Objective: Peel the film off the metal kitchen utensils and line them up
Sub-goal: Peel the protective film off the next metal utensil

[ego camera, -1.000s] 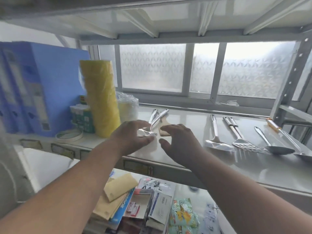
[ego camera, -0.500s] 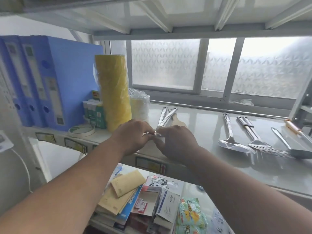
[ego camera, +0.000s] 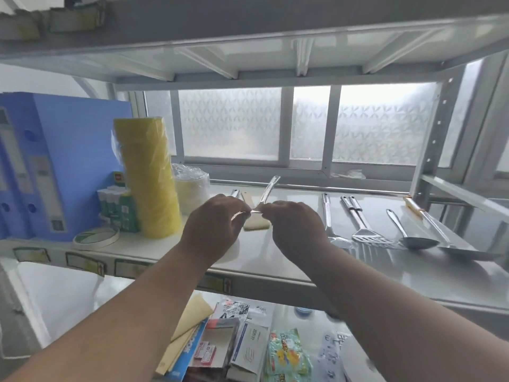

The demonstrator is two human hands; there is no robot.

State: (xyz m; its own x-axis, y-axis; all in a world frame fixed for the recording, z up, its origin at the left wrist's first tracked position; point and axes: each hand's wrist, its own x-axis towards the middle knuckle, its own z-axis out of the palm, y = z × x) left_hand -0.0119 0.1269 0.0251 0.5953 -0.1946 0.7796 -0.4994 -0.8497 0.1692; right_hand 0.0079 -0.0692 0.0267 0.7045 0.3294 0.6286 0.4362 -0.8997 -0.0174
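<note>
My left hand (ego camera: 213, 226) and my right hand (ego camera: 294, 230) meet above the shelf (ego camera: 275, 260). Together they hold a metal utensil (ego camera: 268, 190) whose handle sticks up and away from me. Both pinch at its lower end, where a thin strip of film (ego camera: 254, 212) shows between the fingertips; the head is hidden by my hands. A wooden spatula (ego camera: 254, 223) and another metal handle (ego camera: 234, 193) lie just behind. Lined up on the right lie a turner (ego camera: 329, 224), a slotted turner (ego camera: 363, 228), a spoon (ego camera: 407, 234) and a ladle (ego camera: 446, 238).
Blue binders (ego camera: 46, 161), a yellow wrapped stack of tape rolls (ego camera: 150, 177), a bagged white roll (ego camera: 192, 188) and a tape ring (ego camera: 96, 237) crowd the shelf's left. An upper shelf (ego camera: 248, 51) hangs overhead. Envelopes and packets (ego camera: 234, 348) fill the shelf below.
My hands came together and lifted the utensil off the shelf; its handle now points up. The right hand, open a second ago, now pinches at the film. The view tilted upward.
</note>
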